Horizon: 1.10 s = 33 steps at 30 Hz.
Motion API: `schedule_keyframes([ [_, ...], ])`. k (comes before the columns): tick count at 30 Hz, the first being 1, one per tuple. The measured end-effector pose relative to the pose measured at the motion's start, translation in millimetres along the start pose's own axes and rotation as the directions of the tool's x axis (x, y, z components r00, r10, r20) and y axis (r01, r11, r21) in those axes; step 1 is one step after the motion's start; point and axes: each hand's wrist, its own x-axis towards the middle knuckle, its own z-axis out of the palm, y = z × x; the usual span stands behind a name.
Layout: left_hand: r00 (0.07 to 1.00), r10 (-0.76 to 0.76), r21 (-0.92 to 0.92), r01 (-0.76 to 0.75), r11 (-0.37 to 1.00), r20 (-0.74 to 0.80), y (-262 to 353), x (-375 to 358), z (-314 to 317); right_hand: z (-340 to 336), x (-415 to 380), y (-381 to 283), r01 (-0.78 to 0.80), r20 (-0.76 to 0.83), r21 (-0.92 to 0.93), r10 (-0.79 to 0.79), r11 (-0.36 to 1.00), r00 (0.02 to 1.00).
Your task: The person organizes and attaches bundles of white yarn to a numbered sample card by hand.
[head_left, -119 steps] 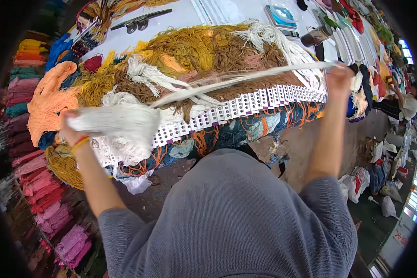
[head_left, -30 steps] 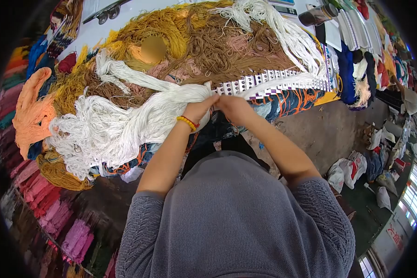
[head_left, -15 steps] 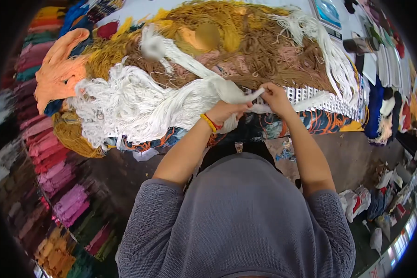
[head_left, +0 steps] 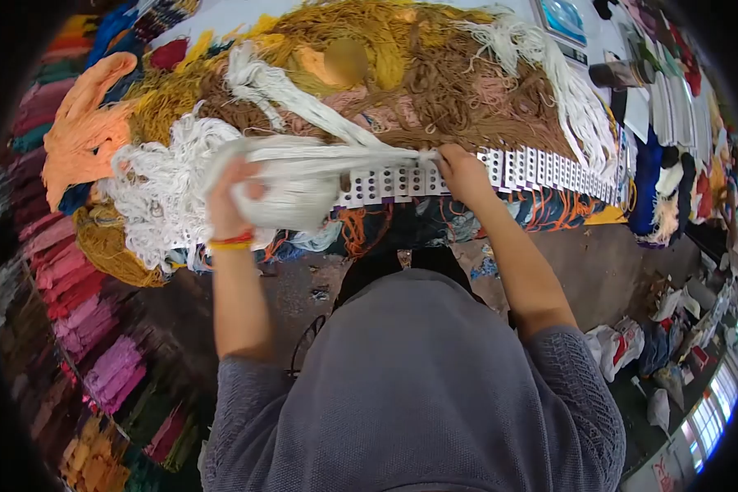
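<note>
A skein of white yarn [head_left: 303,182] stretches sideways between my two hands in front of the table. My left hand [head_left: 234,201], with a red and yellow band at the wrist, is at the skein's wide, looped end. Motion smears its fingers, but they appear curled round the strands. My right hand [head_left: 465,174] is closed on the narrow, bunched end. Below and right of the skein runs a row of white cards with dark holes [head_left: 541,170]. A loose heap of white yarn [head_left: 160,180] lies beside my left hand.
Brown yarn [head_left: 500,98] and mustard yarn [head_left: 361,25] cover the table behind, with a peach skein [head_left: 90,131] at the left. More white yarn [head_left: 570,102] hangs at the right. A dark cylinder [head_left: 623,75] lies at the back right. Coloured yarn bundles [head_left: 115,373] line the left side.
My left hand has moved far left, drawing the white skein out sideways; the hands were close together before. My right hand stays near its place. More of the punched cards now shows.
</note>
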Motion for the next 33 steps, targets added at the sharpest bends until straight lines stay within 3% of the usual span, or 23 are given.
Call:
schedule_keyframes([
  [1,0.954,0.110,0.176,-0.062,0.982,-0.279,17.0,-0.4,0.6,-1.2,-1.8,-0.3,0.004,-0.016,0.016,-0.004,1.000,1.000],
  [2,0.863,0.275,0.371,-0.111,0.922,-0.425,20.2,12.0,-9.7,-3.5,-4.3,0.3,0.012,-0.028,0.087,-0.009,0.996,1.000],
  [4,0.895,0.384,0.765,-0.079,0.639,-0.229,19.5,24.4,-35.1,-8.5,-8.2,-1.9,0.056,-0.070,0.147,-0.046,0.988,0.996],
  [6,0.971,0.230,0.683,-0.123,0.720,-0.068,-7.2,17.2,7.4,-15.5,-9.0,-6.5,0.066,-0.031,0.374,-0.059,0.925,0.998],
  [7,0.978,0.161,0.782,-0.202,0.590,0.131,-30.2,18.4,27.4,-18.2,-8.0,-8.0,0.051,0.007,0.477,-0.062,0.877,0.998],
  [8,0.948,0.060,0.839,-0.305,0.451,0.312,-54.1,15.1,53.1,-15.9,-9.6,-7.0,-0.122,0.133,0.529,0.060,0.840,0.989],
  [9,0.965,0.011,0.763,-0.214,0.610,0.262,-70.9,3.2,91.3,-16.2,-9.7,-6.5,-0.126,0.132,0.528,0.065,0.840,0.989],
  [10,0.924,0.021,0.734,-0.317,0.601,0.382,-100.2,10.8,100.4,-17.1,-9.9,-6.5,-0.156,0.172,0.524,0.074,0.837,0.982],
  [11,0.924,-0.076,0.791,-0.277,0.546,0.376,-119.0,16.4,113.6,-17.2,-10.3,-6.4,-0.185,0.214,0.519,0.083,0.834,0.973],
  [12,0.917,-0.169,0.842,-0.242,0.483,0.361,-133.6,21.9,122.3,-14.5,-10.7,-6.2,0.055,-0.018,0.408,-0.053,0.911,0.998],
  [13,0.916,-0.172,0.841,-0.243,0.483,0.363,-148.9,28.0,121.8,-8.6,-11.7,-4.3,0.053,-0.019,0.407,-0.049,0.912,0.999],
  [15,0.958,0.033,0.882,-0.276,0.383,0.286,-184.0,42.5,113.6,2.0,-11.9,0.8,-0.119,-0.158,0.412,0.199,0.903,0.967],
  [17,0.946,0.070,0.834,-0.312,0.455,0.315,-182.5,43.8,114.4,4.6,-9.7,8.2,-0.022,-0.249,0.370,0.122,0.929,0.961],
  [18,0.956,-0.031,0.847,-0.244,0.473,0.292,-180.9,42.1,112.2,7.4,-7.8,14.7,0.044,-0.288,0.347,0.062,0.937,0.956],
  [19,0.954,-0.128,0.857,-0.178,0.483,0.270,-169.8,38.5,119.1,10.2,-7.4,10.8,-0.058,-0.195,0.583,0.209,0.810,0.958],
  [20,0.952,-0.130,0.859,-0.184,0.478,0.276,-162.0,37.1,125.7,9.2,-5.7,14.0,-0.058,-0.201,0.585,0.215,0.809,0.956],
  [22,0.939,-0.331,0.951,0.011,0.309,0.097,-153.0,34.3,136.1,2.5,-1.7,18.6,-0.350,0.203,0.576,0.286,0.739,0.937],
  [23,0.937,-0.333,0.951,0.006,0.308,0.102,-155.4,35.4,136.9,-6.5,-2.9,13.9,-0.340,0.175,0.616,0.297,0.710,0.939],
  [25,0.939,-0.307,0.987,-0.131,0.092,0.153,-165.0,39.1,133.2,-3.3,-5.9,14.7,-0.298,0.077,0.578,0.313,0.760,0.947],
  [27,0.930,-0.256,0.965,-0.258,0.053,0.263,-176.2,42.1,125.4,12.5,-10.6,25.1,-0.176,-0.103,0.447,0.246,0.877,0.964],
  [29,0.904,-0.209,0.925,-0.379,0.007,0.372,-178.4,41.7,120.7,16.3,-13.3,21.7,-0.157,-0.142,0.359,0.220,0.920,0.965],
  [32,0.734,0.084,0.731,-0.648,-0.213,0.674,-172.8,50.1,101.7,21.1,-16.8,23.0,-0.093,-0.154,0.199,0.125,0.976,0.980],
  [33,0.845,0.064,0.843,-0.519,-0.140,0.530,-169.8,51.5,88.8,20.7,-16.8,19.6,-0.032,-0.156,0.115,0.050,0.993,0.987],
])
